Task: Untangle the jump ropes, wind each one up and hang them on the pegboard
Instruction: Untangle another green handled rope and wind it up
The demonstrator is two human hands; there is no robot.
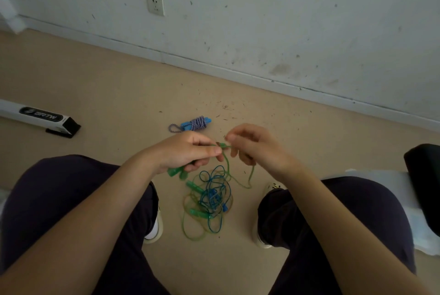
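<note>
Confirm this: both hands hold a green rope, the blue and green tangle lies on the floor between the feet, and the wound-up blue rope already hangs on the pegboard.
Not quite. In the head view the wound-up blue rope lies on the floor near the wall; no pegboard is in view. The rest holds: left hand and right hand hold the green rope, with the tangle between the feet.

I see bare floor (114, 85) open across the upper left of the frame, up to the wall (262, 21). At centre, the wound blue-handled rope (192, 123) lies just beyond my hands. Below them the tangle of green and blue ropes (209, 202) fills the gap between my two knees. A white bar (35, 116) blocks the left edge.
</note>
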